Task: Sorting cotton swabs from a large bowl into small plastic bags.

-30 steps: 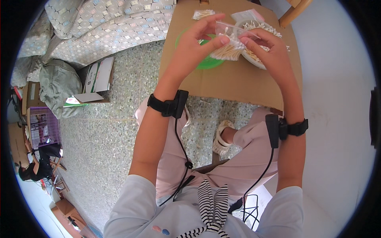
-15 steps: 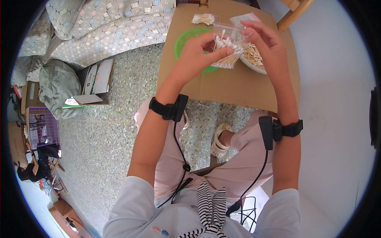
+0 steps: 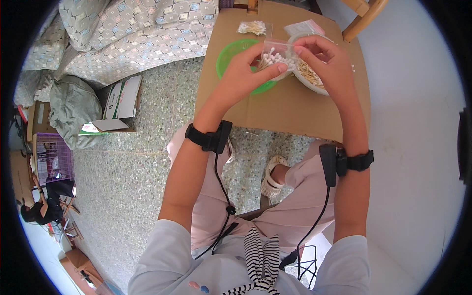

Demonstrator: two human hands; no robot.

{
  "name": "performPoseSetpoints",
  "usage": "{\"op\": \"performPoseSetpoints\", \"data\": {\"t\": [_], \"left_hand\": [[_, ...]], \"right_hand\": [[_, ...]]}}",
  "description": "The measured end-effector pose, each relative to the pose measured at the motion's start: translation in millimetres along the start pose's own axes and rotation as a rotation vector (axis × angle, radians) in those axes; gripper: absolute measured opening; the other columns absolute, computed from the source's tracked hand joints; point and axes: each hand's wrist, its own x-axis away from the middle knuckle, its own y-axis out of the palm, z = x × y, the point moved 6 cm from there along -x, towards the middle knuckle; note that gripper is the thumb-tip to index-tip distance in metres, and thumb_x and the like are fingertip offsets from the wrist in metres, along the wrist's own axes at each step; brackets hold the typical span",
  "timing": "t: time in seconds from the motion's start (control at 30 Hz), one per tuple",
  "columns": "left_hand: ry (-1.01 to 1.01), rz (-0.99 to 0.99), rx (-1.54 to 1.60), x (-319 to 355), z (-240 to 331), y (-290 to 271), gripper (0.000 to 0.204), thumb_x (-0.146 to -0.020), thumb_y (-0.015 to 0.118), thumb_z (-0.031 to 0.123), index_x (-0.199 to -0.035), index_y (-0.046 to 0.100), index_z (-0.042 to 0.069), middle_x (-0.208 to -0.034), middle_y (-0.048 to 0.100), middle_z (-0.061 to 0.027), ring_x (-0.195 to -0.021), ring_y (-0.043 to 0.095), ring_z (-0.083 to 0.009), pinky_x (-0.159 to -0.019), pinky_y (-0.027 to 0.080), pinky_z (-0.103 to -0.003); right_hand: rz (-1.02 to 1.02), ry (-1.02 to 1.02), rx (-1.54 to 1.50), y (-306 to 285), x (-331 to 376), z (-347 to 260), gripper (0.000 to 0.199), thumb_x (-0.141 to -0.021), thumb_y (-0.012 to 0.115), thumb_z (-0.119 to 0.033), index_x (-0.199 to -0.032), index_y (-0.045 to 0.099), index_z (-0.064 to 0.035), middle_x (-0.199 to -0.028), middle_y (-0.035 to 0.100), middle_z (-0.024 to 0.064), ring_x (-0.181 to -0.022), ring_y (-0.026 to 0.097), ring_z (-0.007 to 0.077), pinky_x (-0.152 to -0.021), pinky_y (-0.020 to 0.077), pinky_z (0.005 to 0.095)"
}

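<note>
My left hand (image 3: 245,70) has the clear bag (image 3: 278,47) pinched, thumb in front and fingers tucked behind. A moment ago the bag hung up taller and I could see the long sticks. Now it leans, so the white puffy ends of the cotton swabs (image 3: 278,57) point up at me and most of the sticks hide behind them.

My right hand (image 3: 325,55) has come down a bit too. Its fingertips curl in at the top right edge of the bag. They look pinched on the plastic, but I can't see how tight. So the bag is now between my two hands, and I think the top edge is the part being worked on. The swabs look tucked inside, but I can't see if the top is sealed, so I can't call this bag done.

Below my left hand, the green basket (image 3: 223,60) sits on the cardboard (image 3: 290,115). Below my right hand is the white bowl (image 3: 318,90), with lots of loose swabs (image 3: 309,76) in it. Past my left hand lies a little full bag (image 3: 251,28), and past my right hand lies a flat bag (image 3: 306,27). Those two haven't moved
</note>
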Motion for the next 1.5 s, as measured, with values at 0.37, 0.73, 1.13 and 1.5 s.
{"op": "performPoseSetpoints", "data": {"t": [0.37, 0.73, 1.13, 1.5], "left_hand": [[-0.003, 0.172, 0.083, -0.4, -16.4, -13.3, 0.036, -0.089, 0.072, 0.019, -0.12, 0.059, 0.005, -0.113, 0.064, -0.004, -0.103, 0.06, -0.0131, -0.089, 0.049, -0.03], [0.255, 0.282, -0.662, -115.5, -50.2, -87.3, 0.042, -0.086, 0.071, 0.025, -0.121, 0.058, 0.006, -0.106, 0.067, -0.0165, -0.099, 0.064, -0.0349, -0.087, 0.05, -0.038], [0.053, -0.277, -0.668, -123.5, -106.1, -62.9, 0.031, -0.087, 0.067, 0.017, -0.117, 0.066, 0.008, -0.117, 0.065, -0.0131, -0.114, 0.057, -0.033, -0.103, 0.042, -0.042], [0.058, -0.028, -0.303, -49.9, 5.9, -36.0, 0.029, -0.098, 0.058, 0.019, -0.124, 0.064, 0.009, -0.114, 0.068, -0.0089, -0.101, 0.066, -0.0169, -0.088, 0.051, -0.032]], "right_hand": [[0.054, -0.015, -0.124, 3.0, -4.2, 9.4, 0.018, -0.087, 0.069, -0.018, -0.1, 0.068, -0.0047, -0.091, 0.068, 0.002, -0.08, 0.061, 0.0096, -0.074, 0.0483, 0.0247], [-0.073, 0.067, 0.782, -25.0, 16.1, 100.7, 0.029, -0.076, 0.076, -0.021, -0.104, 0.072, -0.0167, -0.102, 0.067, 0.0106, -0.1, 0.063, 0.0313, -0.087, 0.0499, 0.042], [-0.08, 0.29, 0.92, -19.6, 4.7, 105.4, 0.007, -0.081, 0.07, -0.023, -0.085, 0.074, -0.0204, -0.083, 0.071, 0.0066, -0.088, 0.068, 0.0262, -0.083, 0.047, 0.0441], [0.272, 0.165, 0.715, -49.7, -1.7, 84.9, 0.018, -0.09, 0.06, -0.021, -0.102, 0.072, -0.0129, -0.102, 0.068, 0.0123, -0.095, 0.065, 0.0301, -0.081, 0.0504, 0.0423]]}}
